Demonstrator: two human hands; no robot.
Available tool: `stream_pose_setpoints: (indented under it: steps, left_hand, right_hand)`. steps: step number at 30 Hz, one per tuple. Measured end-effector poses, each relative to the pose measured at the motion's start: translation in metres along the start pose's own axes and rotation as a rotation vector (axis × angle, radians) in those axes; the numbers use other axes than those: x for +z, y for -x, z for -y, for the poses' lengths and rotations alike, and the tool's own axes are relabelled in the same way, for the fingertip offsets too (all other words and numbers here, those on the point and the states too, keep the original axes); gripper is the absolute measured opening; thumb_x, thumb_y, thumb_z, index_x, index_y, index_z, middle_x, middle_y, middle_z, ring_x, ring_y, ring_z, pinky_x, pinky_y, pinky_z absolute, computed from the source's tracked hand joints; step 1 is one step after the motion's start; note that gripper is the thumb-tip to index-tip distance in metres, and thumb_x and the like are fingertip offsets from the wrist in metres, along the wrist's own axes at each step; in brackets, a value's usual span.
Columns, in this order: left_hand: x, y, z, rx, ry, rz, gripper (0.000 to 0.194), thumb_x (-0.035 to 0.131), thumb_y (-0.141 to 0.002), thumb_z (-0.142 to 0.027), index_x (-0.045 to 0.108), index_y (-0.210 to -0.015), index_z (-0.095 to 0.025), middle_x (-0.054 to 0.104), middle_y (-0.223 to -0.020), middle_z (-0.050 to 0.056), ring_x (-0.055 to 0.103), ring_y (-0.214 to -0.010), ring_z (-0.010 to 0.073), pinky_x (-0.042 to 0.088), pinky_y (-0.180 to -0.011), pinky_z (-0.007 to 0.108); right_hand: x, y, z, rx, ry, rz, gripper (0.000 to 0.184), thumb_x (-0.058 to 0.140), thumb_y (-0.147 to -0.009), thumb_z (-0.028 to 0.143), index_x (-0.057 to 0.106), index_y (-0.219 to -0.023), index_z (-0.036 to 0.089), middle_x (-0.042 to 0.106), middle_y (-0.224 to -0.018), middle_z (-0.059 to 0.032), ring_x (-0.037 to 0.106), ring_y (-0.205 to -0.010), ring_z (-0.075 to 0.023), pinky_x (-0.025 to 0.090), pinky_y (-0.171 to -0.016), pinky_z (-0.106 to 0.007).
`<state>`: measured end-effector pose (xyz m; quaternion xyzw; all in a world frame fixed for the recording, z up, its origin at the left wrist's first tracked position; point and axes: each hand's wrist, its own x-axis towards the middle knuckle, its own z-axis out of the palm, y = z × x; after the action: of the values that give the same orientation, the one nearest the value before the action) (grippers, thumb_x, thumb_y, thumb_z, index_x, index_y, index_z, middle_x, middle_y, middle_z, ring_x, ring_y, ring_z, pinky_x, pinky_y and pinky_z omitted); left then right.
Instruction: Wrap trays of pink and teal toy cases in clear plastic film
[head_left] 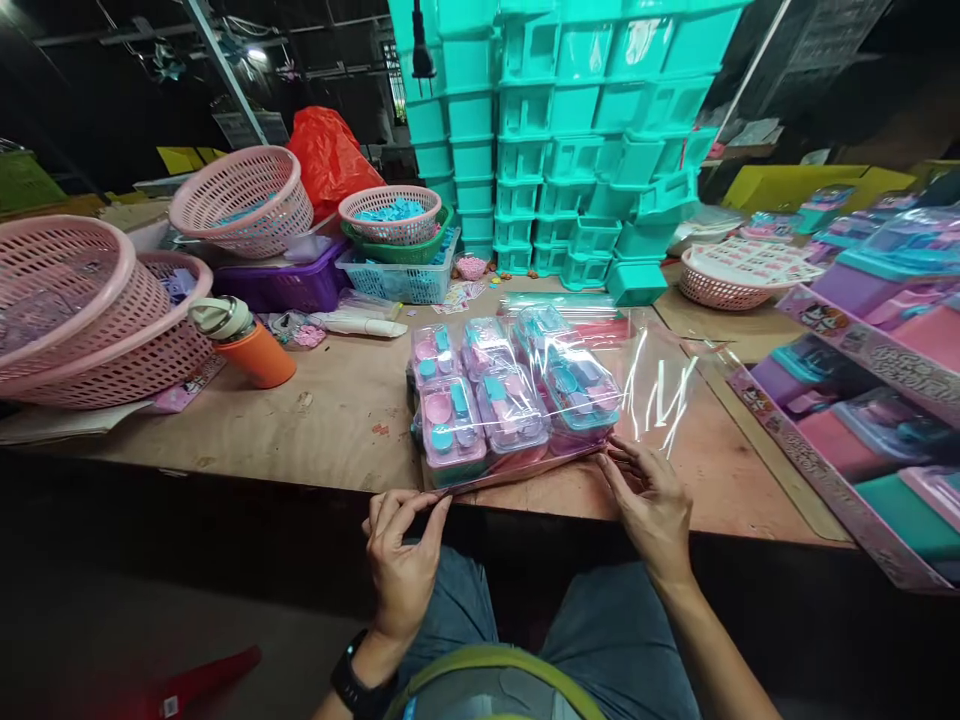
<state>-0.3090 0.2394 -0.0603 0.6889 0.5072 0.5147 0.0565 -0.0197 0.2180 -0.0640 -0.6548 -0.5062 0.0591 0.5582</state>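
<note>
A clear plastic wrap (660, 390) covers a tray of several pink, purple and teal toy sets (510, 395) lying at the near edge of the wooden table (337, 420). My left hand (403, 560) pinches the wrap's near left corner at the table edge. My right hand (651, 505) grips the wrap's near right edge beside the teal set. Both hands have their fingers closed on the film. A black watch sits on my left wrist.
Pink baskets (97, 310) and an orange bottle (251, 345) stand at the left. Stacked teal bins (570, 130) rise at the back. A display box of packed toy sets (862, 420) lies at the right, a flat pink basket (731, 280) behind it.
</note>
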Motion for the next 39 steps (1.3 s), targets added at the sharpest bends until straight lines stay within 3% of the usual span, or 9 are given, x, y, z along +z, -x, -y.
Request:
stream_pose_setpoints:
  steps: [5, 9, 19, 24, 28, 33, 39]
  left_hand:
    - [0.002, -0.001, 0.002, -0.002, -0.04, -0.007, 0.012, 0.072, -0.094, -0.027, 0.072, -0.083, -0.024, 0.064, -0.079, -0.001, 0.058, -0.083, 0.0191, 0.039, -0.077, 0.032]
    - [0.003, -0.001, 0.003, 0.027, -0.073, -0.013, 0.013, 0.07, -0.095, -0.027, 0.071, -0.082, -0.024, 0.063, -0.078, -0.001, 0.058, -0.083, 0.0199, 0.038, -0.077, 0.033]
    - [0.001, 0.0, -0.001, 0.098, -0.104, -0.01, 0.01, 0.071, -0.094, -0.018, 0.068, -0.086, -0.024, 0.067, -0.081, -0.001, 0.06, -0.082, 0.0187, 0.039, -0.077, 0.033]
    - [-0.002, 0.004, -0.006, 0.126, -0.098, -0.015, 0.008, 0.07, -0.094, -0.016, 0.068, -0.092, -0.024, 0.073, -0.084, -0.001, 0.064, -0.085, 0.0196, 0.04, -0.082, 0.034]
    - [-0.001, 0.009, -0.007, 0.051, -0.098, 0.009, 0.008, 0.066, -0.097, -0.019, 0.068, -0.091, -0.025, 0.073, -0.086, -0.001, 0.066, -0.089, 0.0208, 0.039, -0.085, 0.036]
    - [-0.002, 0.007, -0.006, -0.028, -0.059, 0.059, 0.015, 0.062, -0.098, -0.023, 0.069, -0.084, -0.025, 0.07, -0.085, -0.001, 0.068, -0.087, 0.0195, 0.041, -0.082, 0.034]
    - [-0.007, 0.002, -0.002, -0.139, 0.023, 0.143, 0.02, 0.063, -0.094, -0.029, 0.07, -0.076, -0.026, 0.068, -0.08, 0.0, 0.068, -0.085, 0.0217, 0.045, -0.08, 0.036]
  right_hand:
    - [-0.003, -0.012, -0.004, 0.009, 0.044, 0.022, 0.029, 0.068, -0.094, 0.05, 0.075, -0.093, 0.021, 0.071, -0.107, -0.0088, 0.072, -0.08, -0.0202, 0.062, -0.071, -0.035]
    - [-0.008, -0.021, -0.008, -0.037, 0.07, 0.076, 0.039, 0.064, -0.093, 0.059, 0.073, -0.085, 0.022, 0.068, -0.092, -0.0067, 0.065, -0.066, -0.0167, 0.058, -0.057, -0.031]
    - [-0.009, -0.02, -0.011, -0.122, 0.136, 0.078, 0.026, 0.062, -0.095, 0.047, 0.07, -0.088, 0.024, 0.063, -0.092, -0.0066, 0.066, -0.08, -0.0216, 0.058, -0.069, -0.035]
    - [-0.008, -0.015, -0.008, -0.143, 0.167, 0.14, 0.019, 0.057, -0.098, 0.039, 0.065, -0.088, 0.025, 0.069, -0.084, -0.0055, 0.066, -0.077, -0.0225, 0.055, -0.066, -0.034]
    - [-0.012, -0.014, -0.007, -0.142, 0.165, 0.217, 0.019, 0.056, -0.097, 0.038, 0.063, -0.084, 0.025, 0.067, -0.076, -0.0027, 0.063, -0.065, -0.0186, 0.051, -0.061, -0.03]
    - [-0.028, -0.013, -0.008, -0.043, 0.106, 0.261, 0.022, 0.059, -0.092, 0.042, 0.065, -0.083, 0.024, 0.066, -0.073, -0.002, 0.059, -0.06, -0.0163, 0.049, -0.055, -0.027]
    - [-0.053, -0.02, -0.008, 0.164, 0.005, 0.349, 0.037, 0.073, -0.078, 0.058, 0.079, -0.087, 0.022, 0.075, -0.079, -0.0062, 0.066, -0.067, -0.0215, 0.054, -0.06, -0.031]
